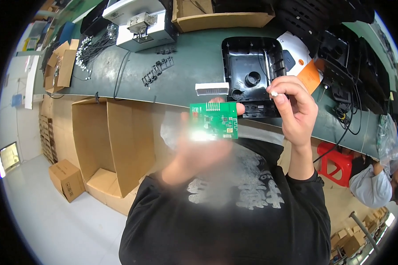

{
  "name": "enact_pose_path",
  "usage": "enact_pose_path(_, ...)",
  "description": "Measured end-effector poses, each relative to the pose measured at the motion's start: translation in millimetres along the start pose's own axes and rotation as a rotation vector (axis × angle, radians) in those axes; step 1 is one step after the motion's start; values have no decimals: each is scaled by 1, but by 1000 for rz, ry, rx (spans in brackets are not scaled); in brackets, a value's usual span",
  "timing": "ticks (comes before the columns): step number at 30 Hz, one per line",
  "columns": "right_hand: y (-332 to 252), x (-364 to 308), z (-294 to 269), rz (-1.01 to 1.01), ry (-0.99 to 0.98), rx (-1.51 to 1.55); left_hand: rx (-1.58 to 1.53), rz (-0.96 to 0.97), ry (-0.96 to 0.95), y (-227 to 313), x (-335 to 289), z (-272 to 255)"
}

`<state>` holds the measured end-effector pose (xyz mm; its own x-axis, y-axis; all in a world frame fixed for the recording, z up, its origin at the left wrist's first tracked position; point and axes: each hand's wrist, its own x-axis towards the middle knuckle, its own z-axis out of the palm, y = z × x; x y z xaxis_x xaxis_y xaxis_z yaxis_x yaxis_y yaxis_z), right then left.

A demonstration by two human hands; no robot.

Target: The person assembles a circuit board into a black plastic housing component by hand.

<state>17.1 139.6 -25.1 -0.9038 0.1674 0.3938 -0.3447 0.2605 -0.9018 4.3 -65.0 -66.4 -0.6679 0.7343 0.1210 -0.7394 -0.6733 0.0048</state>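
My left hand [203, 152] is closed on a green circuit board [214, 121], held up in front of my chest near the bench edge. Pins stand in a row along the board's upper edge, and a bright glare covers its lower left. To the right, the fingertips of my right hand [296, 106] pinch a small white connector [274, 93]. Beyond that hand lies an open black plastic housing [247, 62], hollow side up, with a thin wire inside. A white rectangular plastic piece [212, 89] is just beyond the board, at the bench edge.
A white metal-fronted machine [143, 28], black clips [158, 70] and bundled cables [93, 51] occupy the green bench [190, 57]. Cardboard boxes [132, 145] stand below at left. More black housings [336, 48] are piled at right. A person [371, 187] sits near a red stool [334, 165].
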Motion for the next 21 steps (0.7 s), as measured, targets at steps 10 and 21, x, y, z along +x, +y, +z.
enact_pose_path(10, 4, 1, -2, -79, -82, -40, 62, 14, 120, -2, -4, 8)
enact_pose_path(21, 0, 2, 1, -40, -49, -43, 239, -2, 101, -1, 5, 22)
